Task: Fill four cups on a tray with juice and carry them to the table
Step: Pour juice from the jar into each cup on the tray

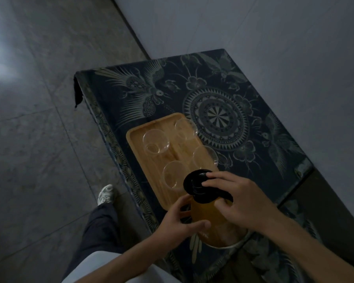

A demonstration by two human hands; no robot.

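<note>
A wooden tray [139, 158] lies on a table with a dark patterned cloth [253, 123]. Several clear glass cups stand on the tray and look empty: one at far left [156, 141], one at far right [186, 128], one at near right [205, 157], one at near left [174, 177]. A jug of orange juice [213, 223] with a black lid [198, 185] stands at the tray's near end. My left hand [181, 220] grips the jug's side. My right hand [238, 199] rests on the lid and handle.
The table stands against a pale wall [274, 37]. Grey tiled floor [39, 119] spreads to the left. My leg and white shoe [106, 195] are beside the table's left edge. The light is dim.
</note>
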